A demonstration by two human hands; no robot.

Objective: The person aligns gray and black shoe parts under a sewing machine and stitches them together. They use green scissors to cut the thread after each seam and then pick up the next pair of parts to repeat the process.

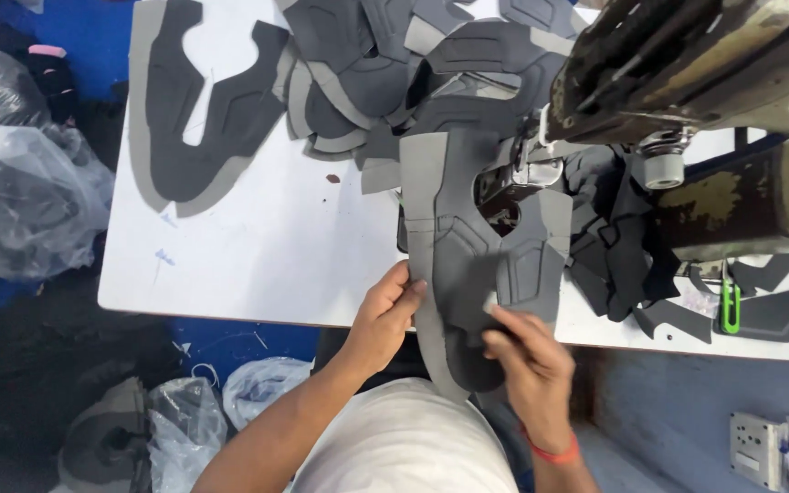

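**Grey upper panel held at the machine, both hands on it**

Far left: clear crumpled plastic bags (20,196) w/ dark pieces inside, off the table edge. White flat worktable (257,265) next; on its back left a large dark-grey cut shoe-upper piece w/ lighter grey border (194,100) lying flat, apart from the hands. Behind centre, a loose heap of similar grey cut panels (385,73), overlapping.

Left hand (383,315): at the table's near edge, fingers curled narrow, thumb on top, pinching the left border of the long grey layered shoe-upper panel (468,256). Panel runs from the person's lap up across the table to the needle area; far end sits under the metal presser foot (531,169) as far as I can tell.

Right hand (527,361), red band at wrist: fingers closed down on the panel's near right part, thumb under or beside – can't tell which. So panel lies between the two hands, gripped at both side edges, near end hanging past the table.

Right: worn beige sewing machine head (705,64), dark fabric scraps (614,246) beneath, green clip (731,306) farther on.

Judgement on doing it well: keep panel flat & taut betw. hands, layers' edges aligned, feed straight, fingertips well back from needle.
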